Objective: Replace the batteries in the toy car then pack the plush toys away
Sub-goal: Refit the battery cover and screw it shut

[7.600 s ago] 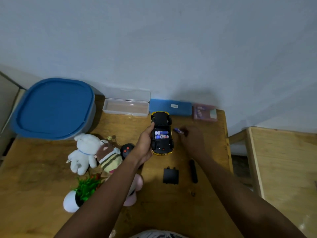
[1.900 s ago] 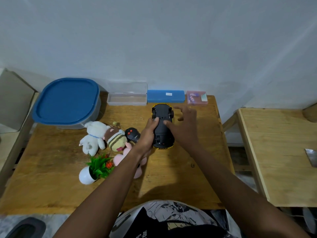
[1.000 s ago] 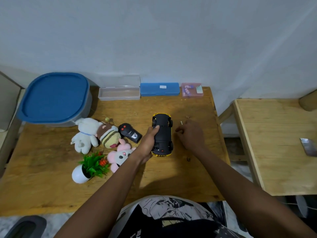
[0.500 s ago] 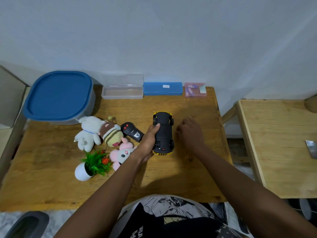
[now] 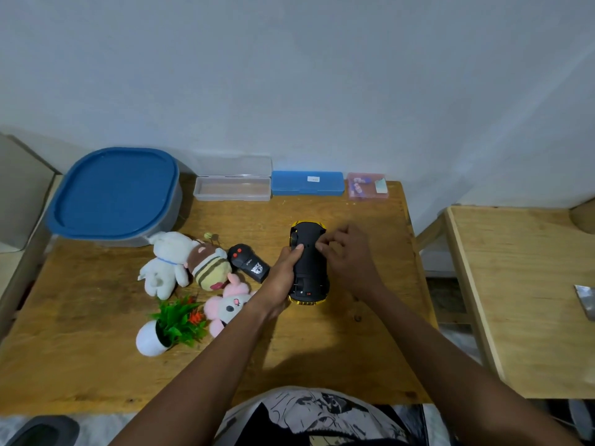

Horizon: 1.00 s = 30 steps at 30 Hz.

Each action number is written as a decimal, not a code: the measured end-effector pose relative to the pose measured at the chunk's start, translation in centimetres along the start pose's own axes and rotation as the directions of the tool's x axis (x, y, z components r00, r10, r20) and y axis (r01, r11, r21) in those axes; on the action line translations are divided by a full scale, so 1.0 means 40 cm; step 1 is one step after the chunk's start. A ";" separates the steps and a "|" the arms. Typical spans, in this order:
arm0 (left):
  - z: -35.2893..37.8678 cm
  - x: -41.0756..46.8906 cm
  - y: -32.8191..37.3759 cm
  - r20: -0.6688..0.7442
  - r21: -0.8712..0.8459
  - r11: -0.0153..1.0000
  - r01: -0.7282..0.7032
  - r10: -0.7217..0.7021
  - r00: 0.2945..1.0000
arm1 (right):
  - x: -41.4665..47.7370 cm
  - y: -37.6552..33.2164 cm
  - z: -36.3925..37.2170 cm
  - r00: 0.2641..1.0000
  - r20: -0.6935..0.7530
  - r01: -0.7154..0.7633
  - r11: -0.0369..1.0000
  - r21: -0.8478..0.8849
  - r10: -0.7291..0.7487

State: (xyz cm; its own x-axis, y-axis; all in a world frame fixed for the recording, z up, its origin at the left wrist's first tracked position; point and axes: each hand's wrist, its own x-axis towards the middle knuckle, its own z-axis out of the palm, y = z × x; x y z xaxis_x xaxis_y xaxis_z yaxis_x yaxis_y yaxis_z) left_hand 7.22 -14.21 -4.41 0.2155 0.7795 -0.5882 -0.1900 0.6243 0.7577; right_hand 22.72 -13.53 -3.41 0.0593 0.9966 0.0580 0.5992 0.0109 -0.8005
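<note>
The yellow toy car (image 5: pixel 311 268) lies upside down on the wooden table (image 5: pixel 80 355), its black underside up and the battery cover closed. My left hand (image 5: pixel 282 280) grips the car's left side, thumb on the underside. My right hand (image 5: pixel 349 257) hovers at the car's front right, fingertips pinched together on the underside around something tiny, apparently a small screw. Left of the car lie three plush toys: a white one (image 5: pixel 165 260), a striped bee (image 5: pixel 211 267) and a pink one (image 5: pixel 225 305).
A black remote (image 5: pixel 250 263) lies between the plushes and the car. A blue-lidded tub (image 5: pixel 112 194) stands at the back left. A clear box (image 5: pixel 231 188), a blue case (image 5: pixel 307 183) and a pink box (image 5: pixel 367 186) line the wall. A small potted plant (image 5: pixel 167 328) lies tipped. A second table (image 5: pixel 521 284) stands to the right.
The batteries went in and the cover closed. In the last second my right hand moved from the table beside the car onto its underside, fingers pinched. My left hand kept its grip.
</note>
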 end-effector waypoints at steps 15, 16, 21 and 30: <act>0.003 -0.011 0.030 0.004 0.030 0.990 -0.137 0.137 0.991 | 0.029 -0.045 -0.003 0.999 -0.027 -0.033 0.999 0.019 0.033; 0.003 -0.011 0.031 0.006 0.019 0.991 -0.134 0.134 0.991 | 0.028 -0.044 -0.003 0.999 -0.029 -0.015 1.000 -0.001 0.015; 0.009 -0.010 0.027 0.012 -0.079 0.992 -0.096 0.097 0.995 | 0.023 -0.040 -0.001 0.992 -0.080 0.094 0.992 -0.079 -0.100; 0.011 -0.005 0.029 0.014 -0.140 0.989 -0.057 0.059 0.998 | 0.015 -0.032 0.000 0.987 -0.097 0.122 0.991 -0.057 -0.127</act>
State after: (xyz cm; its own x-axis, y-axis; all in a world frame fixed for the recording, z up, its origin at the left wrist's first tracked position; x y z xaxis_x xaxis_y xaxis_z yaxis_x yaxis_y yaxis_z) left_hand 7.39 -13.66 -3.30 0.2175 0.8144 -0.5381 -0.3342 0.5801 0.7428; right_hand 21.97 -12.93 -2.35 0.0597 0.9743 0.2170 0.6468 0.1278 -0.7518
